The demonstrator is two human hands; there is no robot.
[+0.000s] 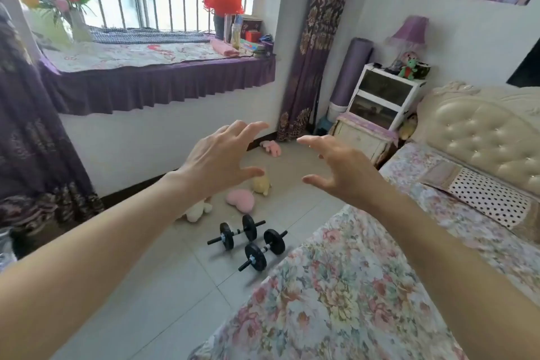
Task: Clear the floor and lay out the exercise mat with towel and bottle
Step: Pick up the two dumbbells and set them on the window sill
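Observation:
My left hand (pixel 217 158) and my right hand (pixel 339 168) are stretched out in front of me, fingers spread, holding nothing. On the tiled floor (pixel 163 286) below them lie two black dumbbells (pixel 248 240), a pink heart cushion (pixel 241 199), a yellow plush toy (pixel 262 184), a white plush toy (pixel 197 210) and a pink plush toy (pixel 271 147) near the wall. A rolled purple exercise mat (pixel 352 73) stands upright in the corner. A rolled pink towel (pixel 224 47) and a bottle (pixel 235 35) sit on the window ledge (pixel 157 73).
A bed with a floral cover (pixel 350 286) fills the right side. A white nightstand (pixel 377 114) with a lamp stands beside the mat. Purple curtains (pixel 318 47) hang at both sides of the window. Flowers and small items crowd the ledge.

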